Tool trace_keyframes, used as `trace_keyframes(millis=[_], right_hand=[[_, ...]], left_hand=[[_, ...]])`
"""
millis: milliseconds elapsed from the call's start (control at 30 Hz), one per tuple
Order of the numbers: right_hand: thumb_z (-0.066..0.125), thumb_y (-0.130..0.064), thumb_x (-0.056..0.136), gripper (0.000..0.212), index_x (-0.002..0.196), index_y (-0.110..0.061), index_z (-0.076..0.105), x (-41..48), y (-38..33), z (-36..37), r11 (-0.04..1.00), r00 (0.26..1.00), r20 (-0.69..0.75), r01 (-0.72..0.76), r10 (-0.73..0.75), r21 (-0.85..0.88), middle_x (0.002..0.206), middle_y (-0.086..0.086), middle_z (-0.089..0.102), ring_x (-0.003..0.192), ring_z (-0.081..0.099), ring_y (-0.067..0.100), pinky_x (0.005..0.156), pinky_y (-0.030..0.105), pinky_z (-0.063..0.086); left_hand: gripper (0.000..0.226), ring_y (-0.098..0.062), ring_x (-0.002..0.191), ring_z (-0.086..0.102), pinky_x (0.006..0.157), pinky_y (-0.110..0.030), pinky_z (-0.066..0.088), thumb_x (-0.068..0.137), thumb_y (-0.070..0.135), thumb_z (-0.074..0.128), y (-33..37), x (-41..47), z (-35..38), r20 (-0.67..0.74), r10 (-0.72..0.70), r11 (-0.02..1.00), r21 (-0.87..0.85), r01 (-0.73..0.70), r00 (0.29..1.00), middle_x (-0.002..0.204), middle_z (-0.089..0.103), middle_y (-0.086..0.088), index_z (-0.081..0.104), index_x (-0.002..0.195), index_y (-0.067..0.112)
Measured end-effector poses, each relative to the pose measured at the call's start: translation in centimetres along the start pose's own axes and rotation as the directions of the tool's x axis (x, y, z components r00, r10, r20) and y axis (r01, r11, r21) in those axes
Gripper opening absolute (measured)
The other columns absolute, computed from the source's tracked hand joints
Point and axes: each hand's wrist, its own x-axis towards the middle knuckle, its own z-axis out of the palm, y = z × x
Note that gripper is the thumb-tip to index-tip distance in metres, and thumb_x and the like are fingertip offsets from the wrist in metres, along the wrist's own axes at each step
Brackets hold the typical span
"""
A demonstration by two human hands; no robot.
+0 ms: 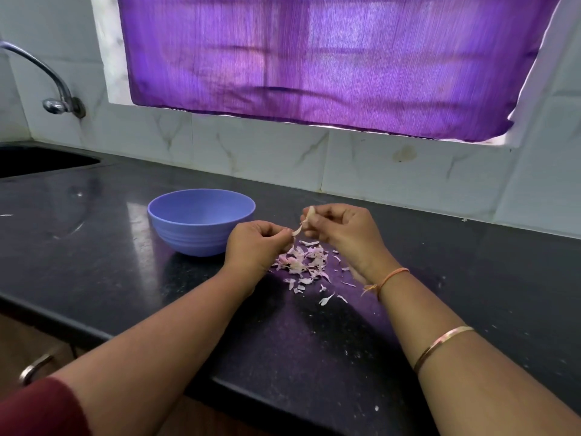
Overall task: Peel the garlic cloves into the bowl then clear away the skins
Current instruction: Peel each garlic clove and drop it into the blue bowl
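A blue bowl stands on the dark countertop, left of both hands. My right hand grips a garlic clove between its fingertips. My left hand pinches a strip of skin that still hangs from the clove. Below the hands lies a loose pile of pinkish garlic skins, with a few stray flakes nearer to me. From this angle the inside of the bowl is hidden.
A black sink is set into the counter at the far left, with a chrome tap on the tiled wall above it. A purple curtain covers the window. The counter's front edge runs diagonally near my forearms.
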Motion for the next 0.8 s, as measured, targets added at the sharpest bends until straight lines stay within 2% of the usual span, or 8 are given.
trace_keyframes(millis=[100,167,333,467,533,667,733,800], right_hand=[[0.055,0.0,0.089,0.01,0.087,-0.001,0.065,0.4,-0.4,-0.5,0.968,0.998,-0.047,-0.03,0.043,0.249,0.081,0.012,0.065,0.067,0.061,0.013,0.068,0.02,0.056],[0.053,0.001,0.09,0.012,0.088,0.002,0.064,0.4,-0.4,-0.8,0.954,0.996,-0.055,-0.05,0.069,0.295,0.079,0.012,0.064,0.065,0.06,0.013,0.067,0.019,0.055],[0.055,0.0,0.089,0.017,0.102,0.007,0.064,0.3,0.4,-0.6,0.994,0.994,-0.036,-0.104,0.105,0.036,0.086,0.015,0.065,0.066,0.06,0.014,0.073,0.023,0.055],[0.059,0.002,0.086,0.014,0.096,-0.002,0.067,0.3,0.4,-0.4,0.99,0.991,0.004,-0.137,0.137,0.025,0.09,0.014,0.067,0.073,0.062,0.017,0.085,0.032,0.054],[0.063,0.001,0.083,0.014,0.094,-0.006,0.069,0.1,0.5,-0.5,0.993,0.993,0.033,-0.11,0.111,-0.044,0.09,0.013,0.069,0.077,0.065,0.019,0.085,0.032,0.055],[0.066,-0.006,0.084,0.018,0.101,-0.007,0.069,0.0,0.7,-0.6,0.956,0.999,0.024,-0.016,0.024,-0.294,0.082,0.006,0.069,0.074,0.066,0.015,0.083,0.03,0.055],[0.068,-0.01,0.082,0.019,0.102,-0.009,0.07,0.2,0.7,-0.6,0.918,0.999,0.038,0.038,-0.025,-0.394,0.082,0.002,0.068,0.078,0.066,0.017,0.084,0.032,0.055],[0.071,-0.01,0.08,0.023,0.102,-0.013,0.068,0.2,0.6,-0.4,0.906,0.997,0.049,0.068,-0.052,-0.417,0.079,-0.005,0.064,0.079,0.065,0.017,0.084,0.033,0.055]], left_hand=[[0.023,-0.018,0.067,0.063,0.083,-0.041,0.056,0.082,0.009,0.067,-0.1,0.0,0.0,0.001,-0.006,1.0,0.028,0.006,1.0,0.066,0.07,-0.006,0.068,0.06,0.015],[0.023,-0.018,0.067,0.063,0.082,-0.043,0.056,0.082,0.01,0.066,-0.2,0.0,0.0,-0.002,0.002,0.999,0.043,-0.002,1.0,0.065,0.07,-0.006,0.069,0.06,0.016],[0.024,-0.016,0.06,0.063,0.075,-0.038,0.057,0.081,0.024,0.071,-0.1,-0.1,0.1,-0.01,0.012,1.0,0.009,-0.012,1.0,0.063,0.07,-0.009,0.072,0.064,0.009],[0.026,-0.016,0.058,0.06,0.073,-0.038,0.056,0.079,0.025,0.073,-0.1,-0.1,0.1,0.011,0.017,0.999,0.045,-0.017,1.0,0.06,0.068,-0.009,0.071,0.064,0.005],[0.02,-0.015,0.061,0.062,0.074,-0.038,0.057,0.078,0.025,0.075,-0.1,-0.1,0.0,0.023,0.033,0.997,0.065,-0.034,0.999,0.063,0.069,-0.005,0.072,0.067,0.008],[0.002,-0.014,0.069,0.065,0.075,-0.031,0.056,0.081,0.018,0.072,0.2,-0.5,0.0,0.044,0.08,0.996,0.043,-0.082,0.996,0.077,0.072,-0.005,0.072,0.082,0.016],[0.004,-0.015,0.071,0.065,0.076,-0.032,0.056,0.084,0.016,0.068,0.3,-0.6,-0.1,0.055,0.096,0.995,0.035,-0.098,0.994,0.08,0.072,-0.009,0.072,0.084,0.017],[0.006,-0.015,0.069,0.064,0.076,-0.033,0.056,0.085,0.015,0.067,0.4,-0.7,-0.1,0.069,0.105,0.994,0.017,-0.106,0.992,0.08,0.072,-0.013,0.072,0.082,0.018]])
